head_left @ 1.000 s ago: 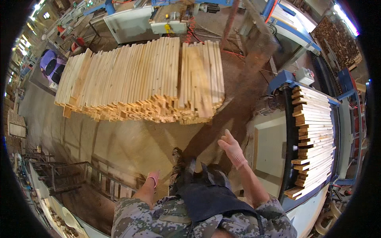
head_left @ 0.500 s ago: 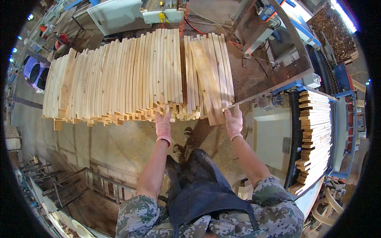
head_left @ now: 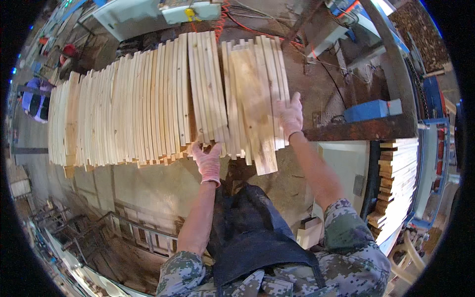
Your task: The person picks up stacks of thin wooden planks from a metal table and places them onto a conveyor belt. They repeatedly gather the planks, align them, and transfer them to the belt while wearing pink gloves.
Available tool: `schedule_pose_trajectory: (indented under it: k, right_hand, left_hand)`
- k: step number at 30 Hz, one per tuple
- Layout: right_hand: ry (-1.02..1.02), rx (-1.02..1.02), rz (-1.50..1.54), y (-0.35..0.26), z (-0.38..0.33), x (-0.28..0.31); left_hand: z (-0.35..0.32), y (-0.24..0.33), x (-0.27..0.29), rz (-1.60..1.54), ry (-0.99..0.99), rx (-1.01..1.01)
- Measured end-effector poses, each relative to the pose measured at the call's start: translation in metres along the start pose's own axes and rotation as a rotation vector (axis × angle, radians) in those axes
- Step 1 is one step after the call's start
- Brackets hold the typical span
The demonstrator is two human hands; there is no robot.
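A long row of pale wooden slats [head_left: 123,109] stands side by side in front of me. My left hand [head_left: 207,162], in a pinkish knit glove, grips the near ends of a narrow group of slats [head_left: 205,84] with its thumb and fingers. Dark gaps flank this group on both sides. At the right end is another bundle of slats [head_left: 279,74], with a wider loose board [head_left: 255,109] lying askew over it and jutting toward me. My gloved right hand [head_left: 290,118] rests against that bundle's right side, fingers apart; its palm side is partly hidden.
A rusty metal frame [head_left: 366,129] borders the right side, with a blue block [head_left: 371,110] inside its corner. Farther right, more boards [head_left: 398,173] lie stacked by a black roller [head_left: 373,168]. Pale machine cabinets [head_left: 131,20] and a red coiled hose [head_left: 222,15] are at the back.
My left hand has shifted slightly right and down, and a second gap has opened left of its slats. My right hand has moved up from the near corner along the bundle's side.
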State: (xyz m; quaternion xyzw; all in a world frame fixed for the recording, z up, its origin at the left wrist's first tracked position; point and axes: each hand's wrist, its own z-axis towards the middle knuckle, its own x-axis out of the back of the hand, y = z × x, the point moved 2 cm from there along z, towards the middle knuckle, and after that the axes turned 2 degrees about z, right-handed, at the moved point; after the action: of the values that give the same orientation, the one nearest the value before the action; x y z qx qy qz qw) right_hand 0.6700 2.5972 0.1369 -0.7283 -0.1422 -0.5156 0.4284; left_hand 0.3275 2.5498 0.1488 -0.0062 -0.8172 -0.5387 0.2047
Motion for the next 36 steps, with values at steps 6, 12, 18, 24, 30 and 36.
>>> schedule_pose_trajectory:
  k: [6, 12, 18, 24, 30, 36]
  right_hand:
    - [-0.256, -0.264, 0.316, 0.014, 0.044, -0.022]
    - [-0.151, -0.292, 0.347, -0.012, 0.037, -0.012]
    - [-0.1, -0.271, 0.078, -0.033, 0.017, 0.007]
    - [-0.167, -0.356, -0.019, -0.031, -0.03, 0.015]
    - [-0.331, -0.275, -0.001, -0.033, -0.037, 0.024]
    - [-0.161, 0.093, 0.32, 0.02, -0.145, 0.049]
  left_hand:
    - [0.051, -0.086, 0.006, 0.253, -0.21, 0.015]
    - [0.064, -0.017, -0.01, 0.257, -0.263, -0.043]
    - [0.068, 0.027, 0.0, 0.39, -0.383, 0.104]
    - [0.027, -0.034, 0.019, 0.143, -0.332, -0.007]
    - [0.02, -0.043, 0.048, 0.193, -0.323, 0.0]
    - [0.043, -0.06, 0.058, 0.239, -0.379, -0.077]
